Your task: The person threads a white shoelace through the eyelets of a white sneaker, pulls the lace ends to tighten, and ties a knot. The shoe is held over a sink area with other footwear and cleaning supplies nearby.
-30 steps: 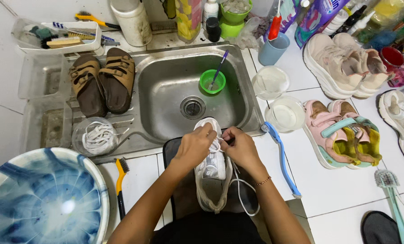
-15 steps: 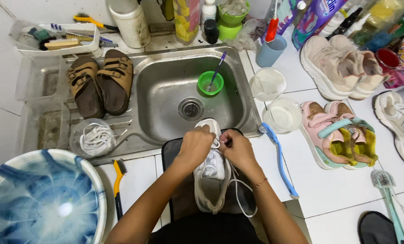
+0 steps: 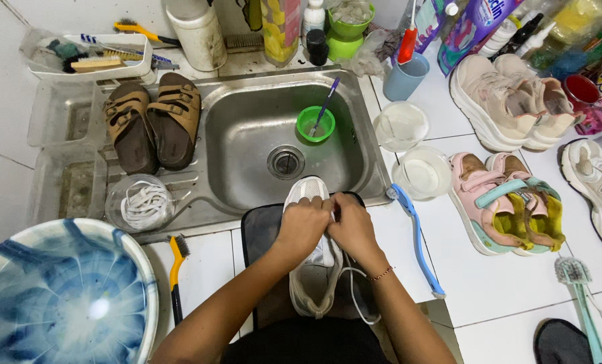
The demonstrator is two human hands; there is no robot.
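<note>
A white sneaker (image 3: 312, 283) lies toe-forward on a black mat (image 3: 259, 232) at the sink's front edge. My left hand (image 3: 302, 226) and my right hand (image 3: 352, 226) meet over its laces, fingers pinched on a white shoelace (image 3: 353, 296) that trails off to the right of the shoe. The hands hide the tongue and eyelets.
Steel sink (image 3: 247, 135) holds a green cup (image 3: 315, 124) with a brush. Brown sandals (image 3: 154, 121) rest on the drainboard, a bowl of white laces (image 3: 144, 202) below them. Blue patterned basin (image 3: 58, 296) at front left. Blue brush (image 3: 415, 239), pink shoes (image 3: 510, 205), beige sneakers (image 3: 510, 101) to the right.
Both hands have stayed over the sneaker's laces with small finger shifts, now pressed closer together. The view has tilted slightly.
</note>
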